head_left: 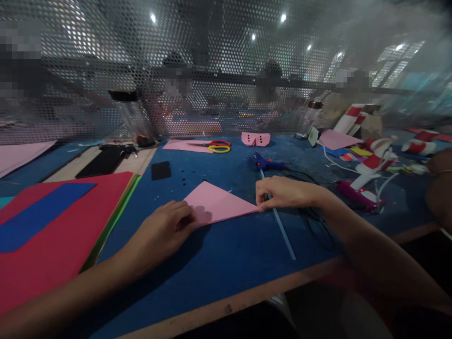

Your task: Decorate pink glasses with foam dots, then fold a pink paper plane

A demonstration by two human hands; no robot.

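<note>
A pink paper folded into a triangle (218, 203) lies flat on the blue table (226, 259). My left hand (165, 230) has its fingers curled and presses down on the triangle's left corner. My right hand (282, 192) pinches the triangle's right tip against the table. A thin pale stick (280, 226) runs under my right hand toward the front edge.
A stack of red and blue sheets (52, 226) lies at the left. Scissors (216, 146), a blue glue gun (266, 163), a pink folded piece (255, 139), a black phone (102, 162) and red-white paper crafts (374, 160) sit farther back. A perforated screen (226, 70) closes the far side. Another person's arm (439, 188) is at the right.
</note>
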